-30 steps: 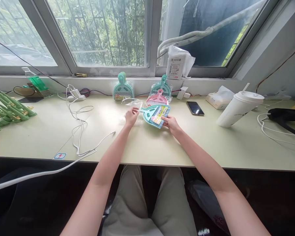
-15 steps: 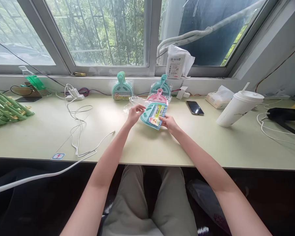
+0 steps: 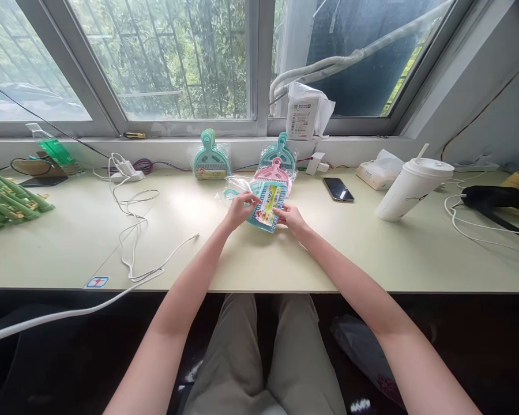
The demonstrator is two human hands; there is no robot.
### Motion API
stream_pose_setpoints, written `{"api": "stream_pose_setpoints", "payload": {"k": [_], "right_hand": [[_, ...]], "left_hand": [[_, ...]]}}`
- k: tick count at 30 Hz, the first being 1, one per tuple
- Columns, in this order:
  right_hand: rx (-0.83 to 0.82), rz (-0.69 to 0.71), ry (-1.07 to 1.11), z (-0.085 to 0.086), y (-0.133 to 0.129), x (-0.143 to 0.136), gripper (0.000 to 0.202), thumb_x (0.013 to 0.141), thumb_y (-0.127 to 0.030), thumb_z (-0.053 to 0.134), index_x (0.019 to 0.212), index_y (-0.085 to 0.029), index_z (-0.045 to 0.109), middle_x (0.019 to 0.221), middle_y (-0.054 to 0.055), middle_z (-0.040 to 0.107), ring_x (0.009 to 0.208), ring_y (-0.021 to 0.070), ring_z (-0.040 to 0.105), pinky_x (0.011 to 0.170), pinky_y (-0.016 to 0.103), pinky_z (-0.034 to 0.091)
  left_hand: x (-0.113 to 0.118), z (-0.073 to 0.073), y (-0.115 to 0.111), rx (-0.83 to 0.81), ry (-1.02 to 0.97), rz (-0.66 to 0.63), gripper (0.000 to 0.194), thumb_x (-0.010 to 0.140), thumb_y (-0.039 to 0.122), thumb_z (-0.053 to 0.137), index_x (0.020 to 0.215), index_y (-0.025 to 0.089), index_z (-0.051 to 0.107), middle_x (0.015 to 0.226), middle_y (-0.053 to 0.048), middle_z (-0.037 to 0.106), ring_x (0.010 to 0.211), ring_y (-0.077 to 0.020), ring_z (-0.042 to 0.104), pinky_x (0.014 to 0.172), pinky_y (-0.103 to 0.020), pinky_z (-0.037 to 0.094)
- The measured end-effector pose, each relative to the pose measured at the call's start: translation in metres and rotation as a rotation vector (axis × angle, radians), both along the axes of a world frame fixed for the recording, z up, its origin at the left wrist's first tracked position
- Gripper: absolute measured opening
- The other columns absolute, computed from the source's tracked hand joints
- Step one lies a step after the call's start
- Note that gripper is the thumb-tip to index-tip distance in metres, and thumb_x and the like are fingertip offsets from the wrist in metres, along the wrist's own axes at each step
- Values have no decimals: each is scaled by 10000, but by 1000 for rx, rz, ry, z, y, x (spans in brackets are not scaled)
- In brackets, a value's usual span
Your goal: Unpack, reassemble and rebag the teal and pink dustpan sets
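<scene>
In front of me a teal mini dustpan and brush set with a printed label is held tilted over the table. My right hand grips its right edge, thumb on the front. At its upper left my left hand is closed in a pinch against the set; whether it holds the set or its wrapper I cannot tell. Clear plastic wrapping spreads out behind my left fingers. Just beyond lies a pink dustpan set, with wrapped teal sets leaning on the wall behind it.
More wrapped teal dustpan sets lean on the wall at back left. A phone, a tissue box and a tilted white cup stand to the right. White cables cross the table's left side, near green stalks.
The dustpan set has turned, its label facing me more squarely. My left hand has come down against its upper left side. The whole view has shifted slightly.
</scene>
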State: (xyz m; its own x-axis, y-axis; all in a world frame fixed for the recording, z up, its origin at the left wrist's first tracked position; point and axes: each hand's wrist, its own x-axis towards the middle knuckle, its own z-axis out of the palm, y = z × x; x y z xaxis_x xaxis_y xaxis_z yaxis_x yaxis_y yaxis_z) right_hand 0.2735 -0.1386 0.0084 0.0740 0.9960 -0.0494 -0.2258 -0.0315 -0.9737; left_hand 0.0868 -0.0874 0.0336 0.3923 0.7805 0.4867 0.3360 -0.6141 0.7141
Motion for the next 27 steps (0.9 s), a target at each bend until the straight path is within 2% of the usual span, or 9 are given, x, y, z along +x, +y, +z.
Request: {"api": "stream_pose_setpoints", "payload": {"k": [3,6,8,10,12,15,18,21,27], "right_hand": [[31,-39,8,-2,2,2,150,798,-172,719,943,-157,682,879,50,758,724,157,716,695,286,604],[93,-79,42,-2,3,4,174,804,-217,723,960,-163,670,934,57,754,757,162,718,748,315,608],[130,-97,67,-1,2,5,200,801,-250,731,971,-169,661,962,59,749,780,165,719,774,327,607],[159,-109,87,0,1,4,225,796,-278,738,978,-176,654,981,58,744,808,171,719,785,335,608],[179,-109,88,1,-1,2,246,789,-300,744,985,-183,654,996,54,741,838,175,718,797,341,607],[192,-117,81,0,-1,-1,265,780,-323,749,985,-184,658,1021,55,739,881,180,713,823,345,604],[195,-172,111,-1,0,-1,251,777,-315,746,968,-177,658,1065,62,731,949,186,701,858,343,598],[180,-218,126,0,1,0,224,780,-305,739,947,-183,654,1093,62,723,1003,197,689,875,348,596],[196,-225,164,1,-1,-2,232,781,-307,713,961,-184,635,1108,66,712,1029,196,679,873,329,595]], "left_hand": [[5,3,-9,23,-77,73,206,847,249,578,1026,221,676,1005,-51,673,964,-197,619,935,-340,470],[-1,8,-12,182,-160,495,433,852,308,616,1270,235,533,1320,-97,543,1256,-251,490,1061,-392,389],[-6,10,-9,191,-243,779,602,856,366,625,1395,246,384,1461,-117,397,1389,-265,349,1094,-407,358],[-9,11,-3,74,-376,847,676,885,394,590,1456,266,252,1498,-123,341,1412,-246,327,1076,-389,388],[-6,8,4,-122,-533,655,672,908,391,561,1467,285,203,1458,-120,407,1354,-218,423,1019,-357,446],[4,0,7,-424,-677,232,638,883,400,598,1427,274,291,1288,-89,580,1183,-198,581,925,-331,509],[14,-7,4,-592,-709,1,577,836,365,642,1352,246,413,1173,-57,655,1071,-183,637,879,-319,528],[16,-8,0,-623,-724,-110,530,838,301,613,1339,258,447,1156,-37,673,1032,-167,650,875,-321,530],[12,-4,-3,-522,-676,-126,667,846,343,608,1455,337,336,1091,-14,694,963,-170,678,878,-353,529]]}}
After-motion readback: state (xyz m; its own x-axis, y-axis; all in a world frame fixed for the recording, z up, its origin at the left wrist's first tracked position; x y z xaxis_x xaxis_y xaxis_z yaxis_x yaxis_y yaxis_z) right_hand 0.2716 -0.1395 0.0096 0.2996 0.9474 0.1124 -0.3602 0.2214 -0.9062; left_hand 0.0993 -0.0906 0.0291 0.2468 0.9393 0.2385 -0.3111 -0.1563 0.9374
